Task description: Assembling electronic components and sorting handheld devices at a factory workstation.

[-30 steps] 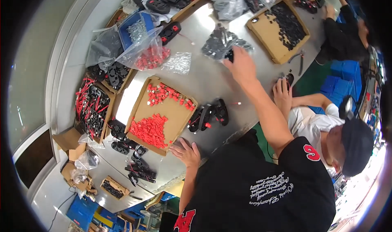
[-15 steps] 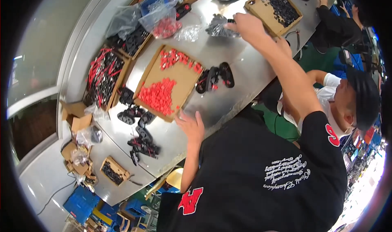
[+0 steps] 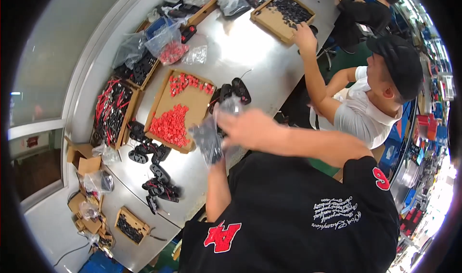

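Observation:
My right hand [image 3: 245, 127] grips a clear plastic bag [image 3: 208, 140] of small dark parts, held over the table's near edge in front of my body. Motion blurs the hand and bag a little. My left hand [image 3: 219, 167] is just beneath the bag, its fingers mostly hidden behind it. Just beyond the bag lies a shallow cardboard tray [image 3: 189, 98] holding a heap of red pieces [image 3: 171, 125] and a looser band of red parts [image 3: 185, 84]. Black rounded casings [image 3: 240, 91] rest beside the tray's right side, partly covered by the bag.
A box of red and black wires [image 3: 113, 110] stands left of the tray. Black casings [image 3: 156, 189] lie nearer on the metal table [image 3: 187, 196]. At the right, a person in a black cap [image 3: 397, 61] reaches toward a tray of black parts [image 3: 269, 25]. A small parts box [image 3: 131, 225] sits lower left.
My right hand has come back from the far side of the table with the bag of dark parts. My left hand is now under the bag. The neighbouring person's arm reaches toward the far tray.

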Demonstrator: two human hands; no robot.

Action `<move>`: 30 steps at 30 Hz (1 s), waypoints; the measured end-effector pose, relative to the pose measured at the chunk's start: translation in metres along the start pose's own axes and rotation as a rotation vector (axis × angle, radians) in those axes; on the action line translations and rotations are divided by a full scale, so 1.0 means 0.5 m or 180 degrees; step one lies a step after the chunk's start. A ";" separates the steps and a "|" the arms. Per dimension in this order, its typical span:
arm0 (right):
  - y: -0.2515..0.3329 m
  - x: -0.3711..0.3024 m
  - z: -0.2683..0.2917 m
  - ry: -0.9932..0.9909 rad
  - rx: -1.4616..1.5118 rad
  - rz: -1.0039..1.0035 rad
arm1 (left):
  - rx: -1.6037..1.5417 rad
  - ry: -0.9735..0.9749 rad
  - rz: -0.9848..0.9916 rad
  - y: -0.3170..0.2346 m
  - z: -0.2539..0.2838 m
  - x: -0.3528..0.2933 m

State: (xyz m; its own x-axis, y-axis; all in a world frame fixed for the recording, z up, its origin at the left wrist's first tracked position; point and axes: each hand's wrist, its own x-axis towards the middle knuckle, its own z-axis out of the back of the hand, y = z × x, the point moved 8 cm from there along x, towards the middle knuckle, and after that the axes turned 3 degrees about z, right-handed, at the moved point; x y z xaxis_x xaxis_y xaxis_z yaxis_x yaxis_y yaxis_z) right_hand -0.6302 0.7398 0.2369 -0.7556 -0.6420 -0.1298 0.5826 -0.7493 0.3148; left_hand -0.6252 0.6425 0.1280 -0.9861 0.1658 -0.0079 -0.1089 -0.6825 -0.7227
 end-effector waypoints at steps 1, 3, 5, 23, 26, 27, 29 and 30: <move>0.021 -0.017 -0.022 0.0003 -0.0040 0.0053 | -0.0008 -0.0001 -0.0073 -0.001 -0.009 -0.013; 0.036 -0.040 -0.048 -0.0198 0.0034 0.0082 | -0.1983 0.0167 0.0085 0.036 -0.050 -0.045; 0.053 -0.048 -0.062 -0.0319 0.0195 0.0090 | -0.3912 0.0314 0.0359 0.090 -0.086 -0.095; 0.019 -0.009 -0.098 -0.0418 -0.0225 -0.0802 | -0.5155 0.0396 0.1390 0.063 -0.093 -0.025; 0.000 -0.001 -0.138 0.0452 0.0012 -0.1006 | -0.5092 0.0402 0.1468 0.067 -0.102 -0.021; 0.008 0.005 -0.142 0.0284 -0.0035 -0.0829 | -0.5081 0.0391 0.1479 0.072 -0.100 -0.026; 0.018 0.010 -0.141 0.0116 -0.0071 -0.0643 | -0.5061 0.0384 0.1492 0.077 -0.101 -0.038; 0.021 0.011 -0.143 0.0158 -0.0100 -0.0591 | -0.5053 0.0388 0.1495 0.080 -0.102 -0.043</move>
State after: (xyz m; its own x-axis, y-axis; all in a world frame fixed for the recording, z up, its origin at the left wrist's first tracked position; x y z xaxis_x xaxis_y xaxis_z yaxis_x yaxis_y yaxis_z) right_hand -0.6069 0.7166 0.1721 -0.8359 -0.4987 -0.2292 0.4441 -0.8599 0.2515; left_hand -0.6017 0.6480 0.0642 -0.8707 0.2719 -0.4099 0.4788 0.6593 -0.5797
